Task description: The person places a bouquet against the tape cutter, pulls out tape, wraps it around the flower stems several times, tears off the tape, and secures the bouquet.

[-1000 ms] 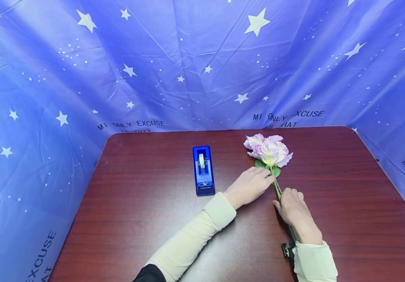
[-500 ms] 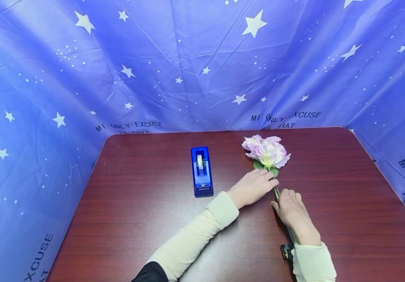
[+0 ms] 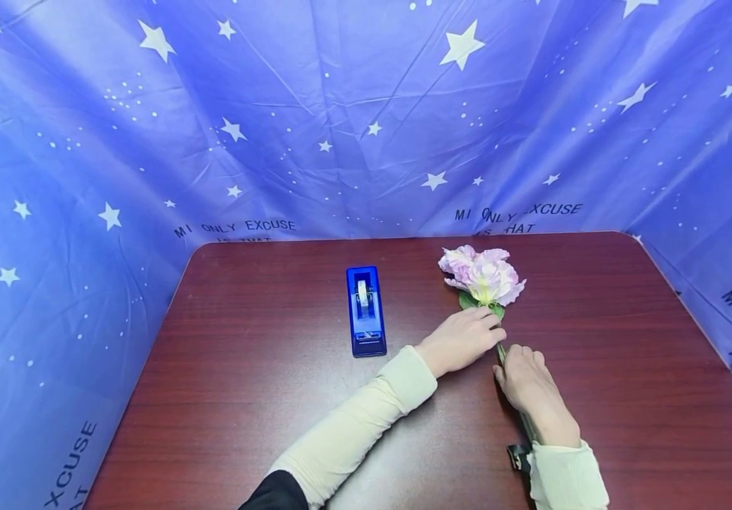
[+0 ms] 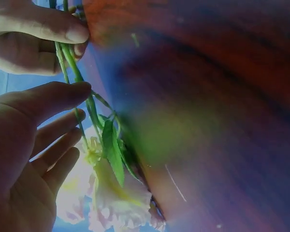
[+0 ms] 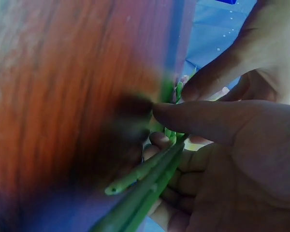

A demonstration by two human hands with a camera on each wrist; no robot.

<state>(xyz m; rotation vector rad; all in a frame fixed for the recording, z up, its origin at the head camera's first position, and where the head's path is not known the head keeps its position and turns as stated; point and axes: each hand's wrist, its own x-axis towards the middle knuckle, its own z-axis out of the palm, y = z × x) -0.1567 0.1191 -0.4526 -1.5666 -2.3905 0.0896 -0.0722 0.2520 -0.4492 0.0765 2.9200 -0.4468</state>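
Right of centre in the head view, stems (image 5: 147, 193) slant from blooms (image 3: 490, 276) toward lower right; my left hand (image 3: 461, 340) pinches nearest the blooms, my right hand (image 3: 534, 386) grips lower.

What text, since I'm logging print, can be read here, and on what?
Curtain, back left: "MI ONLY EXCUSE / IS THAT", lower line partly hidden.
Curtain, back right, creased: "MI ONLY XCUSE / IS HAT".
Curtain, left, cut off: "XCUSE / AT".
Curtain, right, cut off: "MI ON / IS TH".
Flowers, dispenser: none readable.
Black object: any mark too small to read.
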